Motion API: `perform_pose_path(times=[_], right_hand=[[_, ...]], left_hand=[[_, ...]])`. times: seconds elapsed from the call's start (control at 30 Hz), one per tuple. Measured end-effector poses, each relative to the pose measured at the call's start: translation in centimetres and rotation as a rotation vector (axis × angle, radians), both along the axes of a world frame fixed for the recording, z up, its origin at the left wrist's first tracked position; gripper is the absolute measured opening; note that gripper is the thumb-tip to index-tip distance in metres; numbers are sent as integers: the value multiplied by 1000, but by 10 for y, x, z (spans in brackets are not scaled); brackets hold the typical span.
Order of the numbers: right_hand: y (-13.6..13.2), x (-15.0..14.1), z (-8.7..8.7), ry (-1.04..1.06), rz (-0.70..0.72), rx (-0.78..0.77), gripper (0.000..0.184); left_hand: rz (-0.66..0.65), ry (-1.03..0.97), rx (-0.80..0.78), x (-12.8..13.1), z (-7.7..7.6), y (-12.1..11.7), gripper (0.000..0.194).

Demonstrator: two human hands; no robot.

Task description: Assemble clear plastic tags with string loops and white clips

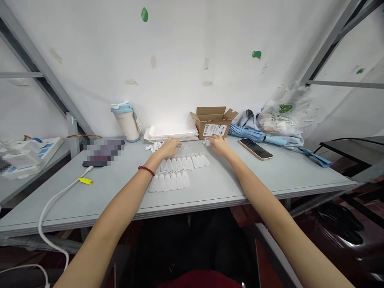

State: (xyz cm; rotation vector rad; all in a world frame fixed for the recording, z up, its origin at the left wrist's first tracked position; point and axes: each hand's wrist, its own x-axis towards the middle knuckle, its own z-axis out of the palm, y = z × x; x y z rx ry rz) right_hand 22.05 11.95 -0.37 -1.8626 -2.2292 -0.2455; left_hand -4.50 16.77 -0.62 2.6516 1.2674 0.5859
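Grey tabletop (216, 182) spans your station. Nearest you, toward twelve o'clock, lie a front row of white tabs (173, 182) and a back row (179, 163). Beyond, your left hand (169, 147), nearer eleven, bends its fingers beside loose white pieces (153, 147); your right hand (218, 145), just past twelve, reaches below the cardboard box (213, 124). Whether either grips anything cannot be determined. Recommended: lift your left hand clear of both rows, preserving alignment.

Bright, diffuse light on wall (180, 40); shadow below table (216, 180); edges stretched.
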Motion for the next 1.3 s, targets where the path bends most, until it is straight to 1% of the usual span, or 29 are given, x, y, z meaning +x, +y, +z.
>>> perform_pose_path(times=[0.27,0.43,0.57,0.67,0.77,0.9,1.07,1.2,1.3], right_hand=[[1,-10,0,-19,-21,-42,48],[3,-11,-1,-1,-30,-58,46],[5,-10,-1,27,12,-50,46],[5,-9,0,44,28,-34,43],[4,-8,3,51,3,-14,38],[2,-7,4,64,-41,-27,32],[1,-6,4,84,-11,-47,37],[0,-6,5,100,15,-47,40],[-2,-7,7,153,62,15,40]], left_hand=[[-10,68,-3,3,6,-5,57],[-11,78,-10,3,4,-4,54],[-1,57,-11,3,3,-4,52],[12,9,11,2,8,-5,53],[34,-55,41,0,15,-9,52],[123,-196,81,-5,26,-18,45],[229,-448,58,-9,40,-35,28],[205,-625,30,-7,47,-53,19],[167,-737,-38,-6,48,-69,17]])
